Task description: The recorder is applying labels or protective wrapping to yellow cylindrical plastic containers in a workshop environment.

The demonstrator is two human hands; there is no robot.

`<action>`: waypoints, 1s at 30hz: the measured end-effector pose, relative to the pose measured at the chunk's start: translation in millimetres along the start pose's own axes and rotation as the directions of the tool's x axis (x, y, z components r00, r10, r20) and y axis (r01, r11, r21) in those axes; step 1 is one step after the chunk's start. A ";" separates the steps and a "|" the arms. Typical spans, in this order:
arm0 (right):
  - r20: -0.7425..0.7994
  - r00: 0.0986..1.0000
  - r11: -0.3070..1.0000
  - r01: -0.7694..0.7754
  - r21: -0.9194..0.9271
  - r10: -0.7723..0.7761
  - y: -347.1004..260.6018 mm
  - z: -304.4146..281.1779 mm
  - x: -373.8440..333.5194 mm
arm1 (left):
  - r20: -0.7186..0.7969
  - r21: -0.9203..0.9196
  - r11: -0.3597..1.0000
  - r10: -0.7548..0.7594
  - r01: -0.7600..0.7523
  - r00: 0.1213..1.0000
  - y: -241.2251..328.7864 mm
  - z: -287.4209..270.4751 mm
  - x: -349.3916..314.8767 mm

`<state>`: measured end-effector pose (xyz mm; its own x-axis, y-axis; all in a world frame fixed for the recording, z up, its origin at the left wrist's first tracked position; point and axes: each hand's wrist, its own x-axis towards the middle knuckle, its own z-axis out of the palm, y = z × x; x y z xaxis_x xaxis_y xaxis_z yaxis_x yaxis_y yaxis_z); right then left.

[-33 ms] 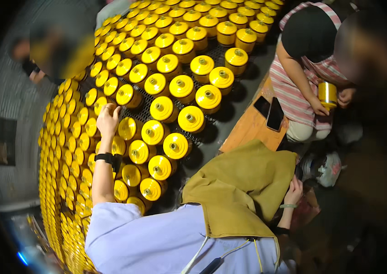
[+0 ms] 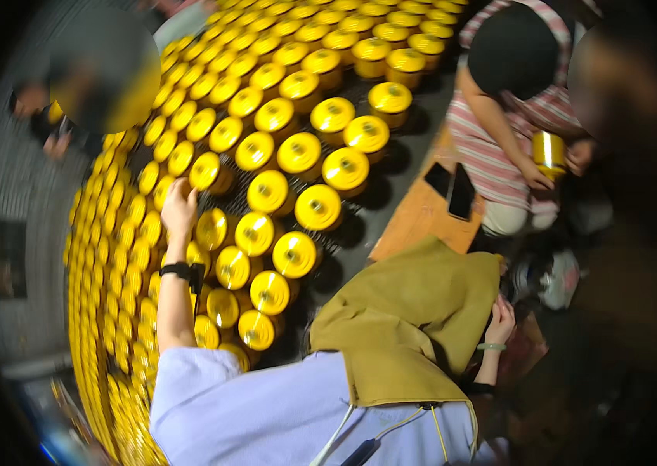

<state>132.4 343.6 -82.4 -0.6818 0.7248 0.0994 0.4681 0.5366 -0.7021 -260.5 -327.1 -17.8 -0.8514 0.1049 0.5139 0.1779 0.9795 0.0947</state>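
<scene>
A dense field of yellow-lidded jars (image 2: 282, 155) stands upright, lids up, in rows running diagonally away from the wearer. An olive-yellow cloth (image 2: 414, 318) drapes over the wearer's chest, just right of the nearest jars. Beyond the cloth sits a person in a striped shirt (image 2: 491, 155) holding one yellow jar (image 2: 549, 151). The left hand (image 2: 178, 208) reaches among the jars, fingers curled on one jar (image 2: 208, 172). The right hand (image 2: 501, 322) rests loosely open at the cloth's right edge, gripping nothing.

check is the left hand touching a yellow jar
Touching. The head view shows the left hand with its fingers resting on the lid edge of a yellow jar, no gap showing.
</scene>
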 end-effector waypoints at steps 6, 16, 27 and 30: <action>-0.219 0.930 0.949 -0.260 0.177 0.295 -10.0 -11.5 -24.6 | -0.078 -0.033 0.999 0.006 -0.009 0.997 -73.4 108.4 28.9; 0.028 0.997 0.995 0.072 0.067 -0.074 -10.2 -5.0 -49.2 | 0.089 -0.585 0.749 -0.322 0.311 0.943 66.0 75.3 96.6; -0.283 0.911 0.416 -0.392 -0.821 0.300 67.5 -153.3 3.3 | -0.117 -0.638 0.745 0.156 -0.194 0.981 227.7 -55.9 78.7; -0.179 0.980 0.952 0.030 -0.304 -0.088 1.5 -119.4 20.9 | 0.413 -0.721 0.669 0.207 0.180 0.887 252.2 -64.3 45.4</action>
<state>186.0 411.2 2.9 -0.6086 0.7403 0.2856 0.5961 0.6641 -0.4512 -222.5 -86.4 84.3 -0.9221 0.3667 0.1233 0.3219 0.5505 0.7703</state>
